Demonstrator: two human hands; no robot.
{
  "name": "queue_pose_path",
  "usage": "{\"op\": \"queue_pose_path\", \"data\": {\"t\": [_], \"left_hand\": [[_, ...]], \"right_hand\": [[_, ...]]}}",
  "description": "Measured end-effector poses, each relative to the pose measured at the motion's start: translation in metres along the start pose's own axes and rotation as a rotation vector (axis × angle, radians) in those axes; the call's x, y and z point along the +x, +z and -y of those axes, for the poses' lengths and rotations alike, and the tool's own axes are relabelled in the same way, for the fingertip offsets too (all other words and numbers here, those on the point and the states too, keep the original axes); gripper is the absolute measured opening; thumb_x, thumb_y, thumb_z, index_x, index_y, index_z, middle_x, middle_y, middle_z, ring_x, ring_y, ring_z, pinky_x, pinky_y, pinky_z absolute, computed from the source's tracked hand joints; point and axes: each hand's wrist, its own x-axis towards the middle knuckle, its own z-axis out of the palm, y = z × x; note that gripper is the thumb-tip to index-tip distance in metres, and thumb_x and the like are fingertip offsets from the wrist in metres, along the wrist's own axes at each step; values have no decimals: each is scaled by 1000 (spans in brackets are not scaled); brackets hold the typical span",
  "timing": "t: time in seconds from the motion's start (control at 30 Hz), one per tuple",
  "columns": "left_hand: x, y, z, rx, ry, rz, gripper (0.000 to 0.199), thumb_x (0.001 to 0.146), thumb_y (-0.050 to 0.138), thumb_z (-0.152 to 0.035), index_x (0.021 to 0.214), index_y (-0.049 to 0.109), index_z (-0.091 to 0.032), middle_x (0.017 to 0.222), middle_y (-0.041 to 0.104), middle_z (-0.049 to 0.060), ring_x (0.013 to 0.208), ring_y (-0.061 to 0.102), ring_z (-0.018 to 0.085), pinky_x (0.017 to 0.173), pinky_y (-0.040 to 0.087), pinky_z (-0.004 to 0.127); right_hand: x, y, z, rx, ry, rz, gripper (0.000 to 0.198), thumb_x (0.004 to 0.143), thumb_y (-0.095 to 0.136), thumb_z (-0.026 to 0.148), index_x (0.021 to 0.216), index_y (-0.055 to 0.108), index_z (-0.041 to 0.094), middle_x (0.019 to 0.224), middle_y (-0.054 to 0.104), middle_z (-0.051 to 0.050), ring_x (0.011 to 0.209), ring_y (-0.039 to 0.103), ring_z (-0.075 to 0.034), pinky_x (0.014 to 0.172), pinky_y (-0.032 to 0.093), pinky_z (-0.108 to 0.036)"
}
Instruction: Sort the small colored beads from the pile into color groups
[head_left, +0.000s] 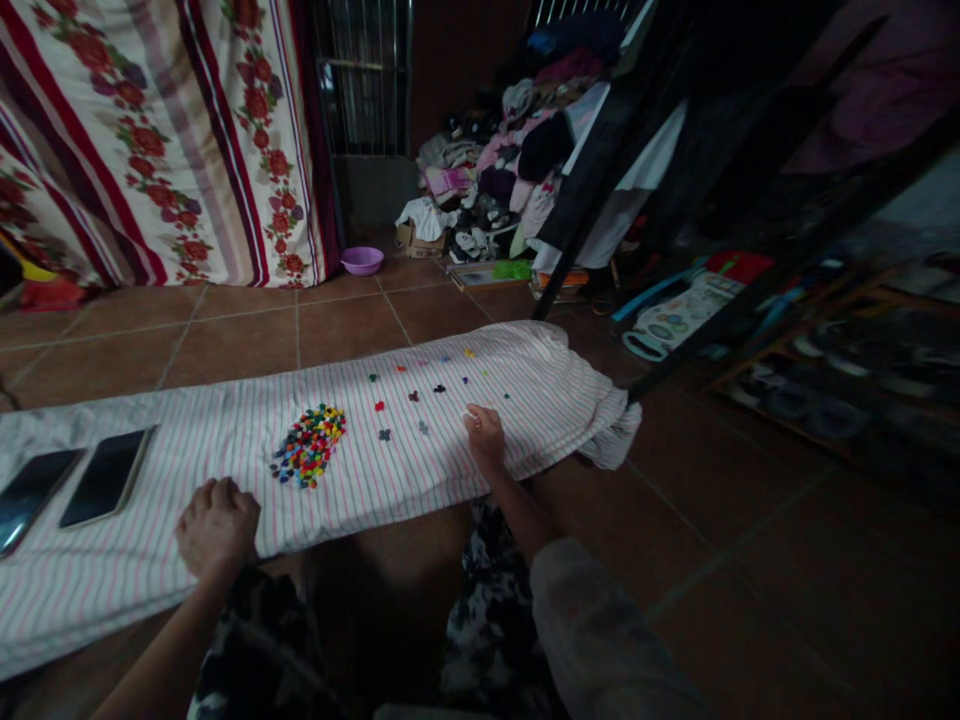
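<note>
My right hand (486, 432) is over the striped cloth (360, 510), its fingers pinched together. Pale specks show at the fingertips, too small to make out. Left of it lie small groups of coloured pieces, among them a light grey group (424, 428), a dark grey group (385, 435), a red group (379, 406), a brown group (413, 396) and a black group (439, 388). A mixed heap of small coloured pieces (309, 445) sits farther left. Near that heap my left hand (217, 522) rests palm down on the cloth, fingers curled in.
Two phones, one dark (34, 495) and one light-edged (107, 478), lie at the cloth's left. A purple basin (363, 261) stands on the tiled floor beyond, by a floral curtain (150, 140). Piled clothes (525, 160) are at the back; a dark post (592, 190) rises at the right.
</note>
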Motion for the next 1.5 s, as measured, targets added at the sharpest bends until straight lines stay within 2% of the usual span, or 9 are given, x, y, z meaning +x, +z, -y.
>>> {"op": "queue_pose_path", "data": {"t": [0.1, 0.23, 0.4, 0.53, 0.73, 0.93, 1.2, 1.33, 1.5], "left_hand": [[0, -1, -1, 19, -7, -1, 46, 89, 35, -32, 125, 58, -13, 135, 57, 15, 118, 55, 30, 98, 39, 41], [-1, 0, -2, 25, -6, -10, 47, 90, 34, -32, 124, 59, -12, 135, 57, 15, 117, 56, 30, 98, 39, 42], [-1, 0, -2, 14, -2, -27, 45, 90, 35, -32, 123, 59, -13, 134, 58, 15, 118, 56, 30, 99, 39, 42], [-2, 1, -1, 7, -5, -25, 45, 90, 34, -32, 123, 59, -13, 135, 57, 14, 119, 55, 31, 100, 38, 43], [-2, 3, 0, -27, 6, -39, 44, 82, 45, -26, 123, 59, -17, 133, 58, 14, 118, 55, 31, 99, 39, 44], [-2, -2, -2, 18, 9, -9, 45, 89, 34, -31, 123, 58, -14, 135, 57, 15, 120, 54, 31, 100, 40, 44], [-1, -3, -1, 14, 1, 25, 47, 91, 32, -32, 125, 57, -12, 137, 55, 16, 123, 53, 32, 103, 39, 45], [0, -2, 0, 15, -4, 30, 46, 89, 36, -32, 125, 57, -14, 136, 56, 16, 123, 53, 31, 103, 38, 44], [0, -1, 1, 12, 23, 34, 46, 90, 34, -33, 125, 57, -13, 135, 56, 16, 119, 54, 31, 101, 39, 44]], "right_hand": [[12, -5, -16, -31, -5, 48, 27, 84, 53, 31, 98, 71, 17, 93, 67, -10, 82, 58, -22, 83, 51, -38], [19, 2, -21, -17, -77, 126, 23, 82, 54, 27, 93, 73, 19, 85, 67, -7, 76, 58, -21, 82, 51, -37], [16, 13, -18, -21, -159, 185, 20, 82, 53, 20, 86, 72, 20, 85, 67, -8, 82, 60, -22, 83, 51, -35], [13, 15, -16, -28, -229, 258, 21, 83, 51, 18, 89, 72, 18, 88, 67, -9, 82, 61, -21, 82, 51, -33], [11, 17, -14, -48, -325, 316, 25, 80, 48, 13, 90, 71, 18, 92, 68, -8, 92, 60, -22, 91, 47, -35], [8, 17, -10, -90, -307, 308, 27, 79, 47, 13, 92, 71, 16, 93, 68, -10, 93, 59, -23, 92, 47, -36], [9, 14, -9, 111, -186, 260, 19, 82, 51, 20, 87, 69, 21, 89, 68, -6, 82, 62, -19, 79, 52, -31], [7, 13, -5, 128, -186, 254, 18, 84, 50, 22, 85, 68, 22, 89, 69, -6, 87, 64, -20, 82, 52, -32], [6, 9, -1, 128, -162, 245, 26, 85, 47, 22, 95, 71, 21, 99, 71, -8, 96, 65, -21, 91, 52, -36]]}}
